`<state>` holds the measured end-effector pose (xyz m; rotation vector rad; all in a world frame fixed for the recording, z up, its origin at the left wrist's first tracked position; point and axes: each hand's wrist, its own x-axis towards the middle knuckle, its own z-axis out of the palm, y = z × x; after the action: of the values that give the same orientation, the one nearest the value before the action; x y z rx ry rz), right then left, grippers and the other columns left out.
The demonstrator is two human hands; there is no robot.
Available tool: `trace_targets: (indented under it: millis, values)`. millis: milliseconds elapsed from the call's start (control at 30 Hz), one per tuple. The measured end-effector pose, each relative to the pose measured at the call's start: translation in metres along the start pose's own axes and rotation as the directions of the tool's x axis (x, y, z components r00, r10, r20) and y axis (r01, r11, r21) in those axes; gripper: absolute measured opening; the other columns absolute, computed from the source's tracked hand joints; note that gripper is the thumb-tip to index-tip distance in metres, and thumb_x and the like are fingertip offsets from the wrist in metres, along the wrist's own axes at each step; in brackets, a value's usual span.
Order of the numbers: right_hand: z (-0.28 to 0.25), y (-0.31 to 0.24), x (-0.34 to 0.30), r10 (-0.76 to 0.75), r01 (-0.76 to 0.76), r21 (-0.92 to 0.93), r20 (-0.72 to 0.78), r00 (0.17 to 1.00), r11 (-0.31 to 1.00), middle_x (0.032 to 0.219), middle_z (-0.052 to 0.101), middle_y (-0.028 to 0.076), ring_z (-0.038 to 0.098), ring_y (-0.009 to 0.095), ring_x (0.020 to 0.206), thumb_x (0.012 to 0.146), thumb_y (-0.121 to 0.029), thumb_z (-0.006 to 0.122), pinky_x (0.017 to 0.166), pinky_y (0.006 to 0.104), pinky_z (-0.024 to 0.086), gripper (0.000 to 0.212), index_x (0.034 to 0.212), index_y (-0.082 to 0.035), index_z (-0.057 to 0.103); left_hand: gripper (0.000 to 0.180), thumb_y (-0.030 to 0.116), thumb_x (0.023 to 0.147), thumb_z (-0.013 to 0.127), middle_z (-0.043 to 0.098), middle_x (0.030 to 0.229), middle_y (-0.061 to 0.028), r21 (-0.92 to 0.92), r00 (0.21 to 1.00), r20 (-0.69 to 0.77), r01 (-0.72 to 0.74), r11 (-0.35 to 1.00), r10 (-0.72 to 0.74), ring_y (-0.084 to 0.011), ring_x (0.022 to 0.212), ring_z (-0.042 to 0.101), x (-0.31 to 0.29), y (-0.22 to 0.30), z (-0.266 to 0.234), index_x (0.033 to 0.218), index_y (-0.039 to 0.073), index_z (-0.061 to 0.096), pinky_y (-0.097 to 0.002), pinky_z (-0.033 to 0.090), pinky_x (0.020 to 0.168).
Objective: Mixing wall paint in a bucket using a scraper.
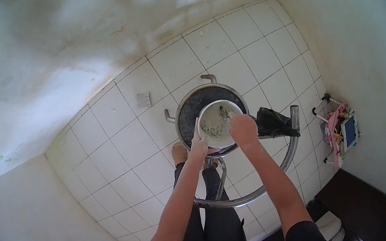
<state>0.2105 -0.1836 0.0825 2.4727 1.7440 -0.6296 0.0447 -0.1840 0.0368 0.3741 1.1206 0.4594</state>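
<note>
A white round bucket (pixel 232 106) stands on the dark seat of a round metal-framed stool (pixel 190 108), tilted slightly. Inside lies a pale, greyish-green lumpy mix (pixel 213 128), spread over the bottom and partly up the wall. My left hand (pixel 199 145) grips the bucket at its near left side, thumb near the rim. Over the right rim, my right hand (pixel 244 130) is closed around a grey metal utensil (pixel 223 111) that reaches into the bucket. My fist hides its handle, so its exact kind cannot be made out.
A curved metal tube (pixel 266 189) sweeps round the stool's near right side, with a black plastic bag (pixel 277 122) beside it. A pink and white folding item (pixel 340 132) leans at the right wall. A small grey square piece (pixel 143 99) lies on the tiled floor (pixel 117 128).
</note>
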Motion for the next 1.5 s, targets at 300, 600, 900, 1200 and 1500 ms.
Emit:
trace_targets:
  millis: [300,600,900,1200,1500]
  values:
    - [0.033,-0.016,-0.040,-0.208,0.206,0.057,0.050,0.977,0.977,0.069,0.065,0.018,0.066,0.035,0.065,0.079,-0.015,0.059,0.060,0.0461,0.054,0.014,0.072,-0.005,0.066,0.069,0.003,0.096,0.037,0.035,0.148,-0.0098,0.013,1.000,0.002,0.019,1.000,-0.019,-0.0250,0.124,0.049,0.003,0.002,-0.003,0.154,0.027,0.008,-0.0368,0.061,0.073]
    - [0.025,-0.001,0.007,-0.157,0.159,0.018,-0.092,0.983,0.987,0.066,0.063,0.018,0.065,0.036,0.065,0.082,-0.024,0.063,0.059,0.0456,0.053,0.020,0.081,-0.005,0.069,0.064,0.002,0.095,0.034,0.038,0.143,-0.0134,0.076,1.000,-0.013,0.007,0.997,-0.006,-0.0283,0.117,0.056,0.000,0.005,-0.002,0.152,0.022,0.014,-0.0359,0.063,0.070]
    - [0.019,0.014,-0.021,-0.295,0.312,-0.075,0.177,0.939,0.947,0.064,0.064,0.017,0.065,0.034,0.063,0.084,-0.020,0.059,0.059,0.0450,0.053,0.018,0.078,-0.007,0.070,0.073,-0.006,0.084,0.033,0.038,0.142,-0.0154,-0.021,1.000,0.004,0.020,1.000,-0.020,-0.0294,0.115,0.058,-0.001,0.009,-0.009,0.151,0.018,0.017,-0.0364,0.063,0.071]
    - [0.038,-0.013,0.001,-0.412,0.411,0.026,0.013,0.911,0.911,0.065,0.064,0.016,0.065,0.033,0.061,0.079,-0.018,0.061,0.057,0.0434,0.053,0.016,0.070,-0.006,0.068,0.063,0.000,0.091,0.034,0.044,0.137,-0.0162,0.038,1.000,0.003,0.020,0.999,-0.020,-0.0290,0.109,0.061,0.007,0.001,-0.010,0.150,0.018,0.020,-0.0360,0.063,0.068]
    - [-0.005,0.012,0.008,-0.311,0.325,-0.139,0.110,0.944,0.935,0.067,0.065,0.016,0.067,0.034,0.065,0.073,-0.011,0.062,0.058,0.0435,0.054,0.007,0.073,-0.007,0.068,0.068,-0.001,0.089,0.039,0.045,0.138,-0.0141,0.011,0.996,0.038,0.086,0.996,-0.086,-0.0284,0.108,0.063,-0.001,0.008,-0.011,0.150,0.020,0.019,-0.0371,0.063,0.069]
